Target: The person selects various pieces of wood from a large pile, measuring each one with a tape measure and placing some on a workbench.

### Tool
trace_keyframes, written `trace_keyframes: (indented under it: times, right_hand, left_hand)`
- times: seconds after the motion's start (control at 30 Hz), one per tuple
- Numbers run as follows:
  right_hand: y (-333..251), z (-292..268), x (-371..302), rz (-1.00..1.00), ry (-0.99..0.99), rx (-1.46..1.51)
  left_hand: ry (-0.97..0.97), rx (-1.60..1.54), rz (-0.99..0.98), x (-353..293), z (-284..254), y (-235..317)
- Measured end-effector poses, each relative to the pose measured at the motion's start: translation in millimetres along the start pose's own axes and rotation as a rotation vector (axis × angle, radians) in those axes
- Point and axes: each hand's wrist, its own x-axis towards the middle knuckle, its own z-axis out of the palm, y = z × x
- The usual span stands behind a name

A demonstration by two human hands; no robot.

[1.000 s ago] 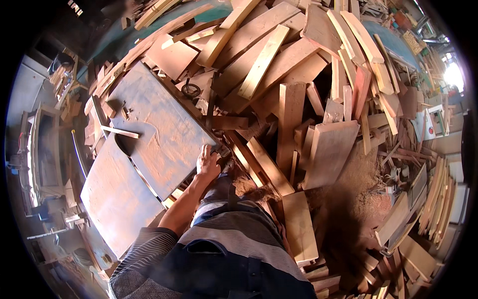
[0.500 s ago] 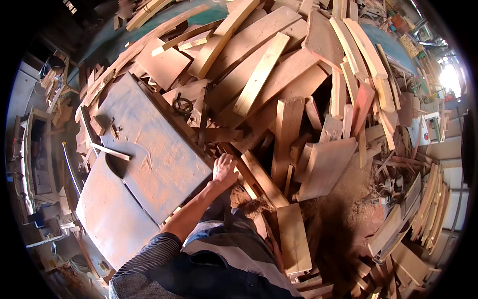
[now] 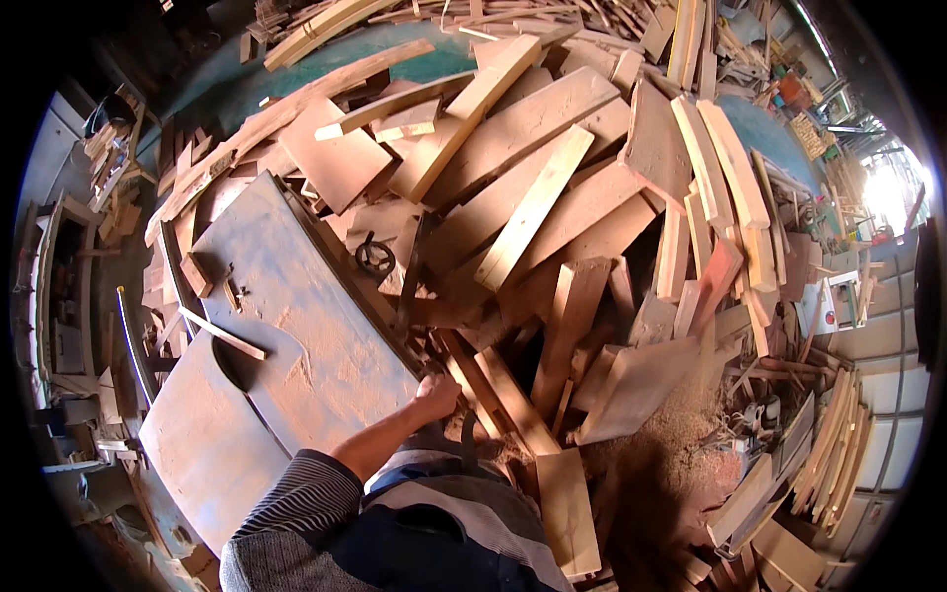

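Note:
My left hand (image 3: 434, 400) is closed beside the right edge of a grey metal machine table (image 3: 306, 326) dusted with sawdust. Its fingers curl downward, and whatever they may hold is hidden. The striped sleeve (image 3: 306, 493) covers the upper part of that arm. On the table, a thin pale wood strip (image 3: 225, 333) lies across the upper end of a curved dark slot. Small wood scraps (image 3: 233, 291) rest near the table's far left side. Just past the table's right edge is a dark handwheel (image 3: 375, 257). My right hand is out of view.
A large heap of planks and offcuts (image 3: 533, 212) fills the area ahead and to the right. Close by my body, a short board (image 3: 567, 513) stands near a longer beam (image 3: 515, 400). Sawdust (image 3: 671, 424) is piled at right, near leaning strips (image 3: 834, 449).
The view has tilted, so the table and wood heap sit lower. My left hand has drawn slightly toward my body along the table edge, and its fingers look more tightly curled.

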Motion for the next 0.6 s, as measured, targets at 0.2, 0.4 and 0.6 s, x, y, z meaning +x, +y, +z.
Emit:
trace_keyframes:
  times: [0.2,0.4,0.6]
  right_hand:
    - [-19,-7,15,-0.007,0.017,-0.028]
    - [-27,-11,34,-0.053,0.011,-0.059]
    - [-28,-22,40,-0.063,0.0,-0.066]
  left_hand:
    - [-0.04,0.055,0.092,-8,-12,9]
    - [-0.029,0.143,0.113,-8,-6,5]
    - [-0.084,0.171,0.099,-6,-8,8]
